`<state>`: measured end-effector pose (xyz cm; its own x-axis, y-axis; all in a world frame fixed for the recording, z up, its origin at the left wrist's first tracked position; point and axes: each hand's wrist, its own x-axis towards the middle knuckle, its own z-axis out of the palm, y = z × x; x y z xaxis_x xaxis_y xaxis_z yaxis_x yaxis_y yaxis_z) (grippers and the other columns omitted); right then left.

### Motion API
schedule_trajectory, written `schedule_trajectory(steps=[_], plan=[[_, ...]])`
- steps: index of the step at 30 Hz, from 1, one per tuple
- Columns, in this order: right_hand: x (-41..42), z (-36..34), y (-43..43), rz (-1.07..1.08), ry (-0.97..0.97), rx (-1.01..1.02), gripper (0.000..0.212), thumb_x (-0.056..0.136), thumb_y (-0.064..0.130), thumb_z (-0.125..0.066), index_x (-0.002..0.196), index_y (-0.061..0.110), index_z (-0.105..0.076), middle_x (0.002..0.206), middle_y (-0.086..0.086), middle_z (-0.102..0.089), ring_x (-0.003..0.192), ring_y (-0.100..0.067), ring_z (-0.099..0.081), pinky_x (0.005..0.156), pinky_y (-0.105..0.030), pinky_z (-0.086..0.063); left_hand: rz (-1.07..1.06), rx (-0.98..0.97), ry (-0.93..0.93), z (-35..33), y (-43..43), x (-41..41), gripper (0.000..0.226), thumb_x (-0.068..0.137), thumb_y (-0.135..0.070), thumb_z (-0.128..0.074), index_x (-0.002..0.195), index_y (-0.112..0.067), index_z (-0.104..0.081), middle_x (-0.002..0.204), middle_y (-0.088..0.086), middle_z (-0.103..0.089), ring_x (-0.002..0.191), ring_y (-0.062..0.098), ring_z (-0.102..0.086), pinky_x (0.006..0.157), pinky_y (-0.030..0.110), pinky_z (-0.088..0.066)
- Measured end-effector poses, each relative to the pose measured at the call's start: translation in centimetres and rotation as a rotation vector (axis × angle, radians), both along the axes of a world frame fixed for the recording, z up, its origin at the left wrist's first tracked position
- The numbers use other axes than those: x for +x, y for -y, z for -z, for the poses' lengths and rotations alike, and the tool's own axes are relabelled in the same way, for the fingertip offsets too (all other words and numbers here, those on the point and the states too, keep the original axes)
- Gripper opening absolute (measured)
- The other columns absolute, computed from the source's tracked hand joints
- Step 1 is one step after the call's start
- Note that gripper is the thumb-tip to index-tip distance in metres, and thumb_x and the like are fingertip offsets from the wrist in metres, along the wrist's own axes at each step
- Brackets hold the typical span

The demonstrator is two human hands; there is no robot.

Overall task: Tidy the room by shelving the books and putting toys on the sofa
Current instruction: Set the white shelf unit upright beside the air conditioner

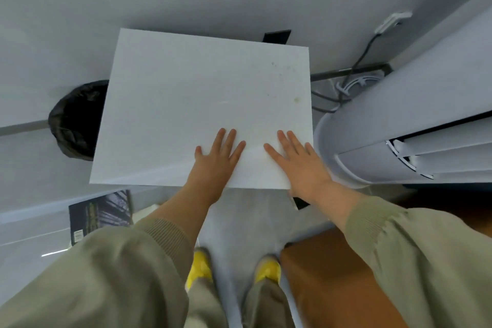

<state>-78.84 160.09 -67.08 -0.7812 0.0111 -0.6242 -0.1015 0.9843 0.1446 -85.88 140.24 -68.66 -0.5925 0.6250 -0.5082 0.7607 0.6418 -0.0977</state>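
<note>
A white square tabletop (186, 93) fills the middle of the head view. My left hand (217, 160) lies flat on its near edge with fingers straight and spread. My right hand (295, 162) lies flat beside it, near the table's right front corner, fingers also straight. Neither hand holds anything. A dark-covered book (102, 214) lies low at the left, below the table's front left corner, partly hidden by my left sleeve. No toys are in sight.
A black bin with a liner (74, 120) stands left of the table. A tall white cylindrical appliance (399, 125) stands at the right, with cables (354, 72) behind it. A brown surface (327, 287) sits at the lower right beside my yellow shoes (199, 266).
</note>
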Motion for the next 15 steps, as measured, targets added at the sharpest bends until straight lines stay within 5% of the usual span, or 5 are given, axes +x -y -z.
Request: schedule_trajectory(steps=[11,15], plan=[[-6.0,-0.4,-7.0,-0.082,-0.018,0.011,0.121,0.077,0.018,-0.072,0.144,0.035,0.027,0.154,-0.004,0.030,0.145,-0.025,0.020,0.117,-0.047,-0.003,-0.175,0.004,0.032,-0.3,-7.2,-2.4,0.103,0.087,-0.006,-0.061,0.146,-0.010,0.023,0.153,0.018,0.028,0.142,0.039,0.018,0.105,0.051,-0.037],[-5.2,-0.7,-5.5,-0.020,-0.034,0.067,0.112,0.083,0.011,-0.065,0.146,0.027,0.026,0.155,-0.010,0.026,0.145,-0.029,0.016,0.118,-0.048,-0.002,-0.202,0.159,0.116,-0.4,-5.2,-1.4,0.091,0.087,-0.008,-0.055,0.151,-0.015,0.010,0.156,0.010,0.022,0.144,0.031,0.018,0.118,0.045,-0.013]])
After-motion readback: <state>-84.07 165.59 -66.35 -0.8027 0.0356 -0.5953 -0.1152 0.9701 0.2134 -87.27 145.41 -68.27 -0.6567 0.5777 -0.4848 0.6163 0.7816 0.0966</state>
